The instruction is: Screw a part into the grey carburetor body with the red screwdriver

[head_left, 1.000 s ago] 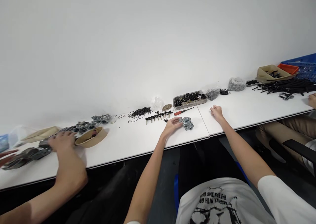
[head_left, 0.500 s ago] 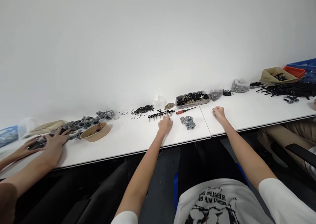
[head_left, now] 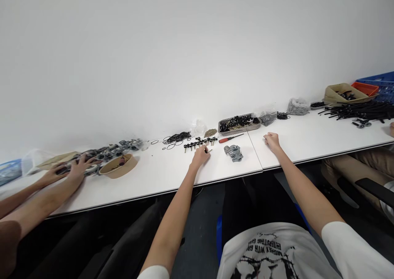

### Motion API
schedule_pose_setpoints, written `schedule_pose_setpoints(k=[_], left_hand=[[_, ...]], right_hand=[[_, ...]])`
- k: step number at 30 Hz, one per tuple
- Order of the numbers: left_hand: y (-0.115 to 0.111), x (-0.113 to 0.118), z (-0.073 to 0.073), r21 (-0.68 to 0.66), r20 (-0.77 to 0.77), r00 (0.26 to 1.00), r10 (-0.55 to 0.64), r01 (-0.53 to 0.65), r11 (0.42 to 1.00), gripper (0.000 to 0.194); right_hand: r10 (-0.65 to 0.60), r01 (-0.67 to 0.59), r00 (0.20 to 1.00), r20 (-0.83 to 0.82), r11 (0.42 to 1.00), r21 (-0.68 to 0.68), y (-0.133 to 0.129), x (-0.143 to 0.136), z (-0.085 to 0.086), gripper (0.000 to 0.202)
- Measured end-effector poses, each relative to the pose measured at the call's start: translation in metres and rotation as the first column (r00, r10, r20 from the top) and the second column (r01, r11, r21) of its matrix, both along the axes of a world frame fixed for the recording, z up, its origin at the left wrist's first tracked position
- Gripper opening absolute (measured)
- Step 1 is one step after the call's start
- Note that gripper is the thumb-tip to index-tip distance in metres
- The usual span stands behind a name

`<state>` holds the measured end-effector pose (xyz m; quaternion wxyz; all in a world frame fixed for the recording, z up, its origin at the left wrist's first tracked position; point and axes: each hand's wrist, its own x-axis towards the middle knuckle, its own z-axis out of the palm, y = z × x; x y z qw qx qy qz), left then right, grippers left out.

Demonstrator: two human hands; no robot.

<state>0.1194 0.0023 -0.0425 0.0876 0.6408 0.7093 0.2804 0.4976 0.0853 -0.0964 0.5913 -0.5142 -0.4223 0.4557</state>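
Note:
My left hand (head_left: 200,156) is closed on a small black-headed screw (head_left: 206,151), whose thin shaft points to the right. Just beyond it, several more black-headed screws with brass-coloured shafts (head_left: 194,144) stand in a row on the table. My right hand (head_left: 271,141) rests on the white table as a fist, and whatever may be inside it is hidden. Between my hands lies a grey metal carburetor body (head_left: 234,153). Behind that body is a screwdriver (head_left: 227,139) with a red handle.
A metal tray (head_left: 240,125) of black and brass parts stands near the wall, beside small brass pieces (head_left: 211,133) and black rubber rings (head_left: 178,138). To the left, a co-worker's hands (head_left: 78,168) touch grey metal parts near a tan bowl (head_left: 118,170). Black tubes (head_left: 363,110) lie far right.
My left hand has drawn slightly back from the row with a black-headed screw in its fingers. My right hand stays put. The co-worker's hands have shifted right over the metal parts.

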Motion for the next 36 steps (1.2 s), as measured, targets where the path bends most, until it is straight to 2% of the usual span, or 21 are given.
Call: schedule_pose_setpoints(k=[3,7,12,15,24,27,29,32,34,36], left_hand=[[-0.014,0.003,0.006,0.006,0.096,0.994,-0.043,0.043,0.999,0.012],[-0.042,0.016,0.013,-0.009,0.216,0.963,-0.162,0.168,0.986,0.005],[-0.069,0.040,0.021,0.026,0.400,0.857,-0.326,0.345,0.938,0.016],[-0.074,0.049,0.026,0.049,0.480,0.801,-0.358,0.382,0.923,0.021],[-0.075,0.057,0.031,0.065,0.542,0.754,-0.373,0.405,0.912,0.025],[-0.073,0.058,0.032,0.064,0.541,0.752,-0.376,0.409,0.910,0.026],[-0.071,0.058,0.033,0.065,0.544,0.749,-0.379,0.413,0.909,0.028],[-0.067,0.059,0.035,0.065,0.563,0.736,-0.377,0.415,0.908,0.032],[-0.065,0.059,0.035,0.071,0.585,0.720,-0.372,0.412,0.908,0.037],[-0.065,0.059,0.034,0.084,0.620,0.695,-0.364,0.402,0.912,0.044]], right_hand=[[-0.005,0.005,1.000,-0.004,1.000,0.002,0.000,-0.001,0.000,0.033],[-0.004,0.004,1.000,-0.006,1.000,-0.001,0.001,-0.001,-0.001,0.035],[0.001,-0.001,1.000,-0.004,1.000,0.004,0.002,0.000,-0.001,0.035],[0.005,-0.005,1.000,0.001,1.000,0.013,0.002,0.000,-0.001,0.035],[0.031,-0.033,0.997,0.066,0.999,0.034,-0.002,-0.002,0.003,0.034],[0.074,-0.082,0.990,0.116,0.995,0.064,-0.010,-0.004,0.011,0.027],[0.149,-0.164,0.975,0.165,0.983,0.083,-0.019,-0.010,0.021,0.023],[0.373,-0.403,0.893,0.253,0.912,0.080,-0.036,-0.030,0.040,0.028],[0.546,-0.584,0.783,0.297,0.811,0.049,-0.046,-0.049,0.052,0.050],[0.681,-0.736,0.628,0.377,0.677,0.002,-0.055,-0.066,0.061,0.078]])
